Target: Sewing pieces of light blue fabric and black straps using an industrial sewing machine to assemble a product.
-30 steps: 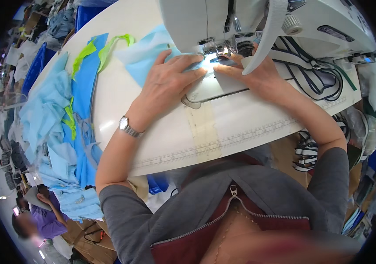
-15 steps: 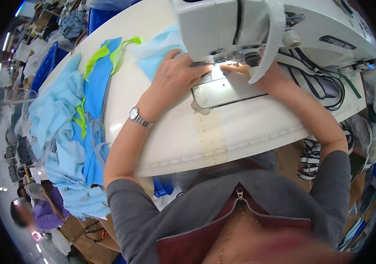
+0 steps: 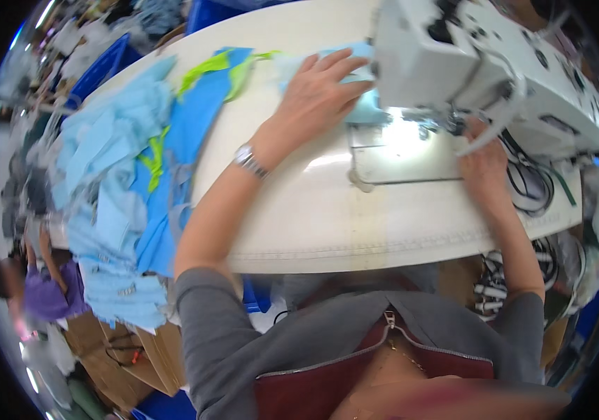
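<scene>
A white sewing machine [image 3: 446, 52] stands at the far right of the table, its lamp lighting the metal plate [image 3: 411, 164] under the needle area. Left of the machine head, my left hand [image 3: 311, 98] lies with fingers spread over a light blue piece of fabric [image 3: 368, 108], part of which runs behind the head. My right hand [image 3: 485, 168] is just right of the lit area, beside a curved white machine part [image 3: 503, 122]. Its fingertips are blurred and partly behind that part, so I cannot tell whether they grip anything.
A heap of light blue fabric pieces [image 3: 117, 133] covers the table's left side, with a darker blue strip [image 3: 201, 105] and lime green strips [image 3: 205, 70] beside it. Dark cords [image 3: 531, 182] lie right of the machine. Blue bins [image 3: 107, 66] stand beyond; a person in purple [image 3: 54, 290] is far left.
My left hand has left the needle area and now spreads over the fabric left of the machine head. My right hand has drawn off to the right. The whole view has shifted.
</scene>
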Demonstrator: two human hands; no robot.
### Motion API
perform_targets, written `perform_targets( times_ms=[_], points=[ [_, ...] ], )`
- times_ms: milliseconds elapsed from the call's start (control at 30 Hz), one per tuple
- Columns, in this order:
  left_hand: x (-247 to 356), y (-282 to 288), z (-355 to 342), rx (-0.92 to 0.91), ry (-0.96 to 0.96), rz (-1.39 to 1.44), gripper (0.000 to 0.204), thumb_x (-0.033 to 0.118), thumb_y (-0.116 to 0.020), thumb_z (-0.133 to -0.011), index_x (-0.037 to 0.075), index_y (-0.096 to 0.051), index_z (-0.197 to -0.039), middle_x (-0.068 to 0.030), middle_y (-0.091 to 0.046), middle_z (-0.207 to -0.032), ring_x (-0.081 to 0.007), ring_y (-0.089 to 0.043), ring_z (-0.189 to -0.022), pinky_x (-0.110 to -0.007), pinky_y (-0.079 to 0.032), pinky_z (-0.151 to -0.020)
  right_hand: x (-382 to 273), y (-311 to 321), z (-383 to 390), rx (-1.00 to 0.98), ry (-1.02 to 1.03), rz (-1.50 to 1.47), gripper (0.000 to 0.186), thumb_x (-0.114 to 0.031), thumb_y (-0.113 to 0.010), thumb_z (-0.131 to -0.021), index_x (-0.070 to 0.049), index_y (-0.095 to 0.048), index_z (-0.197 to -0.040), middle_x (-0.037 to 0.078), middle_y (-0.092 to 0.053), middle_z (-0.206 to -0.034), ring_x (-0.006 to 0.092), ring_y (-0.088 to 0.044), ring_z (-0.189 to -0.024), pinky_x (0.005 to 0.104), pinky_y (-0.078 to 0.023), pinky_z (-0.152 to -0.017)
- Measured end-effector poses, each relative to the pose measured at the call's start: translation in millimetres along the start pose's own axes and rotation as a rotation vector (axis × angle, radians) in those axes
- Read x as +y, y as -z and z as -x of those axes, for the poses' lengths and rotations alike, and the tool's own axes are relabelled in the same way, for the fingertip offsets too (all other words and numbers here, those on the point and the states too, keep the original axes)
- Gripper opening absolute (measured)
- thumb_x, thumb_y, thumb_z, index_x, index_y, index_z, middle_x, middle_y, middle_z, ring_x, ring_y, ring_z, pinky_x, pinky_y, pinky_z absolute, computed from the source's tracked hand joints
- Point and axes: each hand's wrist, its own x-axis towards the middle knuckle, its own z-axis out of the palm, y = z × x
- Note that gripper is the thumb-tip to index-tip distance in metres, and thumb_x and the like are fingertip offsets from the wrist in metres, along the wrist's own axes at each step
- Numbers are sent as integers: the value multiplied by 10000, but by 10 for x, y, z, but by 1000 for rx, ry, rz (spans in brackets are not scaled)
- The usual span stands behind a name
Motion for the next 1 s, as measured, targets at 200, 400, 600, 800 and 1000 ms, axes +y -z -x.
perform_targets(
  times_ms=[200,400,600,800,1000],
  points=[
    [117,-55,304,-309,270,-12,188,158,-611,-819,55,-582,-973,-100,-576,-991,-253,-582,-875,-370,-525,-669,429,-413,-63,-133,-31,19,220,-61,-663,-714,-71,-657,-933,98,-606,-1083,305,-558,-1039,389,-460,-872],
    [1063,610,453,-567,333,-7,184,174,-630,-802,31,-585,-908,-93,-568,-863,-243,-597,-752,-353,-500,-577,378,-433,-170,-140,-22,-39,212,-83,-676,-727,-80,-660,-938,90,-608,-1098,295,-559,-1053,386,-457,-880],
    [338,427,83,-200,268,-41,90,167,-649,-809,104,-646,-873,-72,-604,-869,-228,-615,-759,-355,-490,-620,262,-331,-123,-94,3,-84,206,-104,-689,-739,-90,-663,-943,82,-609,-1114,285,-559,-1067,383,-455,-887],
    [-109,-208,264,-25,11,-48,195,204,-644,-796,134,-627,-977,-29,-595,-907,-188,-591,-828,-353,-463,-709,-751,164,-23,-190,545,-512,259,-324,-716,-751,-109,-635,-872,20,-622,-1052,229,-543,-1129,477,-362,-1020],
    [909,516,326,-661,457,-169,342,294,-653,-832,77,-608,-1092,-64,-577,-903,-203,-617,-820,-312,-488,-620,-80,238,297,-213,446,-467,354,-368,-723,-740,-97,-517,-644,12,-611,-848,220,-610,-973,529,-324,-1040]
  ],
)
